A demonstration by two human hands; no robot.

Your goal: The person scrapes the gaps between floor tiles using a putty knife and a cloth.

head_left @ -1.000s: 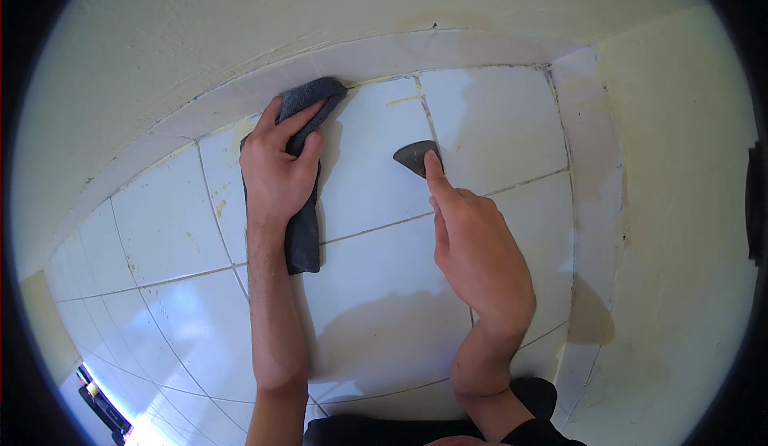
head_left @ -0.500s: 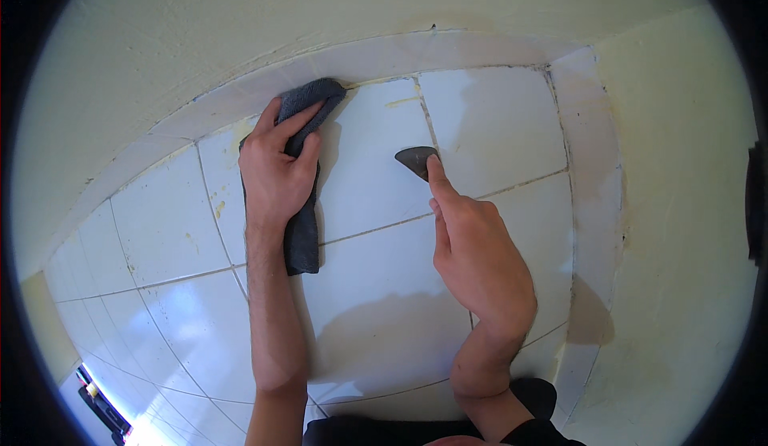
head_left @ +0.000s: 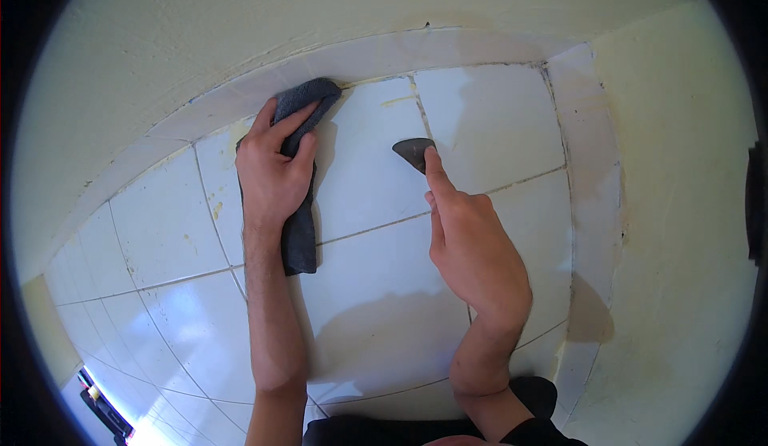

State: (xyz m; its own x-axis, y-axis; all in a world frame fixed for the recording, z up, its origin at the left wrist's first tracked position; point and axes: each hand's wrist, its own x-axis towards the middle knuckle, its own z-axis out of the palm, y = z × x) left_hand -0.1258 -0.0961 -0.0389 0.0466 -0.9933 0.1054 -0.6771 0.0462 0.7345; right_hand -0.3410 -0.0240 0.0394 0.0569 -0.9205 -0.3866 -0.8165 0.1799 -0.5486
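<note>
Under my left hand point(head_left: 276, 166) lies a dark grey cloth point(head_left: 301, 238), pressed against the white tiles close to the skirting. My fingers curl over its folded upper end, and the rest hangs down beside my wrist. My right hand point(head_left: 476, 234) grips a scraper point(head_left: 414, 152) with a dark, triangular blade; its handle is hidden inside my fist. The index finger is stretched along the back of the blade. The blade lies on a tile point(head_left: 368, 166) just left of a grout line. Yellowish residue point(head_left: 398, 101) marks the same tile farther up.
A pale tile skirting point(head_left: 360, 56) runs along the far wall point(head_left: 280, 14) and turns down the right wall point(head_left: 680, 166). Dirty grout shows at the corner. More yellow specks point(head_left: 216, 209) dot the tiles at left. Dark clothing point(head_left: 384, 430) shows at the lower edge.
The scraper and my right hand have shifted slightly up and left across the tile. My left hand stays on the cloth, nearly unmoved.
</note>
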